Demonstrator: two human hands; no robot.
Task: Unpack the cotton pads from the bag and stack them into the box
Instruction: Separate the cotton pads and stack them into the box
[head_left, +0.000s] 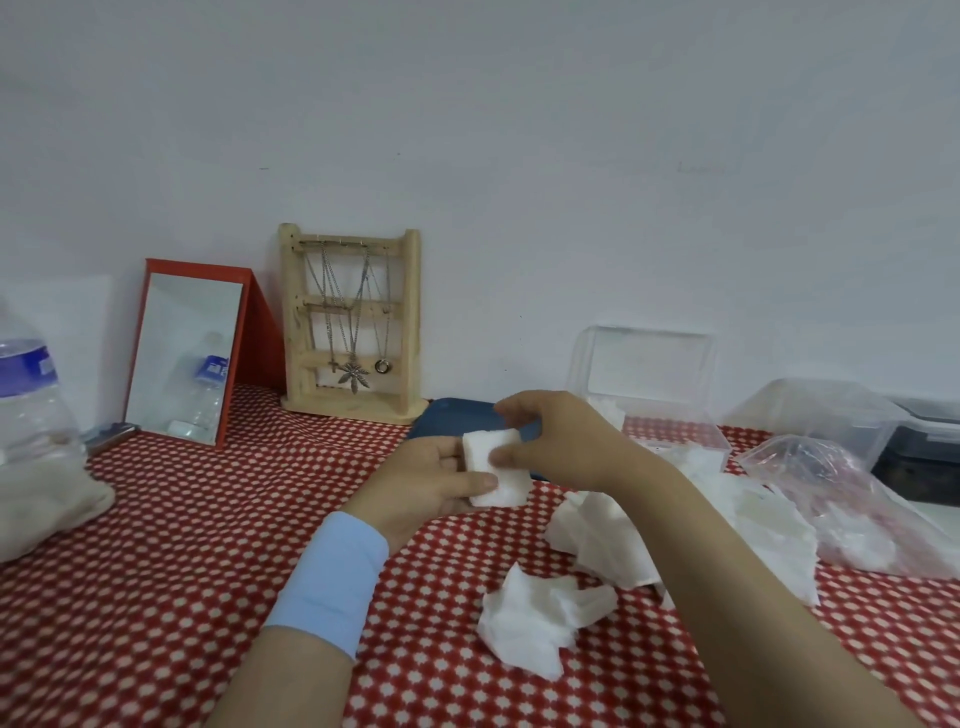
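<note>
A red-and-white patterned tablecloth (208, 545) covers the table below a plain pale wall, with a large plastic water bottle (26, 395) at the far left, a red-framed mirror (184, 358) leaning beside it and a wooden jewellery stand (353, 322) hung with necklaces against the wall. To the right, a crumpled clear plastic bag (841, 499) lies on the cloth, just in front of the clear plastic box (675, 431), whose lid stands raised; a few white pads show inside it. Loose cotton pads (597, 540) lie heaped on the cloth between the bag and the person's arms. At centre, above the cloth, the left hand (431, 488) and right hand (561, 441) together grip a small squared stack of cotton pads (496, 467), the left thumb pressed on its near face and the right fingers curled over its top edge. A pale blue wristband (332, 577) circles the left wrist.
</note>
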